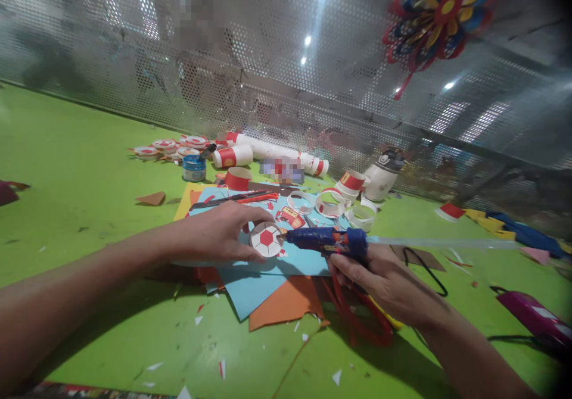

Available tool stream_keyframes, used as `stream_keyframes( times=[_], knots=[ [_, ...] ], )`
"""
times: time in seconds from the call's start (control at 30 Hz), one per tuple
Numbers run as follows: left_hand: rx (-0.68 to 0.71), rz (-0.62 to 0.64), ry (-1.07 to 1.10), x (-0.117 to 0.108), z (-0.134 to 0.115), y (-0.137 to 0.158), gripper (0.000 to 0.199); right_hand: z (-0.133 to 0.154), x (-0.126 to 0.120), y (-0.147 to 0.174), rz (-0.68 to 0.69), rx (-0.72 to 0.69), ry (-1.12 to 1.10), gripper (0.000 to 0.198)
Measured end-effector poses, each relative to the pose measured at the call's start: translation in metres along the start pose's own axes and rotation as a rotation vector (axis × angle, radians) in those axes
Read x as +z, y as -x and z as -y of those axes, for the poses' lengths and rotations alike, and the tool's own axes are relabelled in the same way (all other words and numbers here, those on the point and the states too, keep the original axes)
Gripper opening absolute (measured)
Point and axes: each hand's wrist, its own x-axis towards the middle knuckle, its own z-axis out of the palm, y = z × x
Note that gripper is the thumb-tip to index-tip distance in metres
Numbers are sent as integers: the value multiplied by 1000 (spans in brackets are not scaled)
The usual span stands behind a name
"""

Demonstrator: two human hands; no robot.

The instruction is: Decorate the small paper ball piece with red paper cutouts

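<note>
My left hand (223,232) pinches a round white paper disc (267,239) with a red-and-white football pattern between thumb and fingers. Wrapped around a blue hot glue gun (330,240) is my right hand (370,274). The gun's nozzle points left and touches or nearly touches the disc's right edge; I cannot tell which. A long clear glue stick (438,243) runs out of its back. Beneath both hands lie light blue paper sheets (254,289) and an orange sheet (290,304). Red-handled scissors (379,324) show partly below my right hand.
Cut paper rings (330,202), a red paper band (238,178) and dark pens (232,199) lie beyond my hands. Behind are stacked paper cups (233,156), a paint jar (194,168), football discs (164,145) and a white bottle (383,175). A magenta device (534,315) sits right.
</note>
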Motion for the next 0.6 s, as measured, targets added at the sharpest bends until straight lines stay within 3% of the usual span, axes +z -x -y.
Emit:
stream_keyframes(
  times=[0.6],
  knots=[
    [-14, 19, -61, 0, -1, 0, 50, 1, 1, -1, 23, -42, -75, 36]
  ],
)
